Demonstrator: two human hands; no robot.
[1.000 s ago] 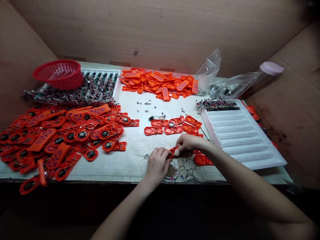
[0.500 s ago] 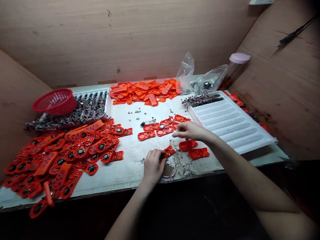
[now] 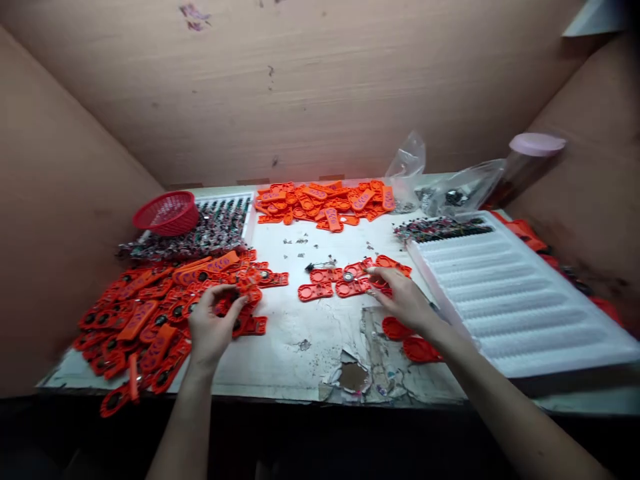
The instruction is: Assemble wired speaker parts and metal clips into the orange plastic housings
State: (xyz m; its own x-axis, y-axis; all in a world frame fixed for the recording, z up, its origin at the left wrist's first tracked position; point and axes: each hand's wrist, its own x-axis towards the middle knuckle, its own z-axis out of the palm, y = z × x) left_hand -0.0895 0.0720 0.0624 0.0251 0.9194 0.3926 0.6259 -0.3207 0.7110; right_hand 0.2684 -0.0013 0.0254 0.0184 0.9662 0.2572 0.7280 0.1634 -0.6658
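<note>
My left hand (image 3: 213, 327) is over the right edge of the left pile, its thumb and fingers curled around an orange plastic housing (image 3: 250, 293), partly hidden by the fingers. Beneath it lie orange housings (image 3: 160, 320), many with round black parts fitted. My right hand (image 3: 400, 299) reaches into a small group of open orange housings (image 3: 316, 291) at mid-table. Its thumb and index finger close on the sides of one housing (image 3: 381, 285), mostly covered by the hand. One housing in the group carries a round silver part (image 3: 349, 276).
A red basket (image 3: 167, 217) rests on a tray of wired parts (image 3: 220, 227). More orange shells (image 3: 325, 203) are heaped at the back. Plastic bags (image 3: 467, 190) and a lidded jar (image 3: 537, 145) stand at the back right, behind a white ribbed tray (image 3: 520, 300). The table surface has a torn hole (image 3: 353, 377).
My left hand has moved left with a housing, from the front of the table to the left pile. My right hand has shifted onto the middle group of housings. The view has tilted.
</note>
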